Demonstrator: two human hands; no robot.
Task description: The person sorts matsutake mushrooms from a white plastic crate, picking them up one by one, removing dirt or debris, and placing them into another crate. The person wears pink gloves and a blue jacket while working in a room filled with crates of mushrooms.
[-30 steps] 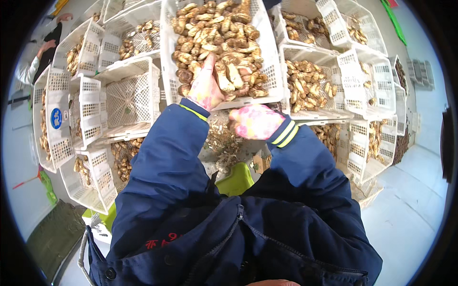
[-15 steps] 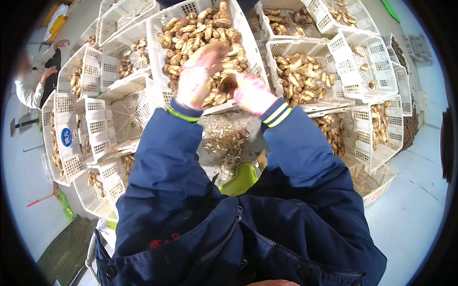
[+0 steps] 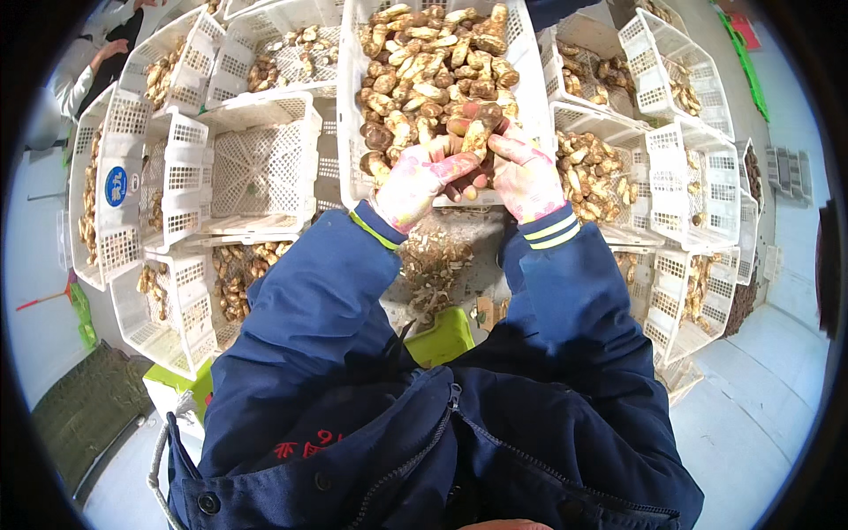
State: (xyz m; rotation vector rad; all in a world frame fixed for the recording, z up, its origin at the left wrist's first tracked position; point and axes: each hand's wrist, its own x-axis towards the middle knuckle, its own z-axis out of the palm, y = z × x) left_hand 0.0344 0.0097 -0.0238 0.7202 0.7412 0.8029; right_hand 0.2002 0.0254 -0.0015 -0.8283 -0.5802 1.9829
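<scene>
A mushroom (image 3: pixel 478 136) with a thick pale stem and brown cap is held upright between my two hands, over the near end of a large white crate (image 3: pixel 352 97). My left hand (image 3: pixel 426 175), in a pale glove with pink stains, has its fingers closed on the lower stem. My right hand (image 3: pixel 528 177), gloved alike, pinches it from the right. The fingertips of both hands look brown and soiled. Whether the right hand also holds something small is hidden. Many similar mushrooms (image 3: pixel 415 84) fill the crate beneath and beyond my hands.
White slatted crates of mushrooms are stacked on both sides, including a right-hand crate (image 3: pixel 640 137). A left crate (image 3: pixel 265 163) shows its bare bottom. Trimmings (image 3: pixel 431 265) litter the floor before a green plastic object (image 3: pixel 442 337). Another person's sleeve (image 3: pixel 75 84) shows far left.
My left hand, open and raised over the crate before, has come down to meet my right hand around a mushroom. The view has shifted, so the crates appear farther right.
</scene>
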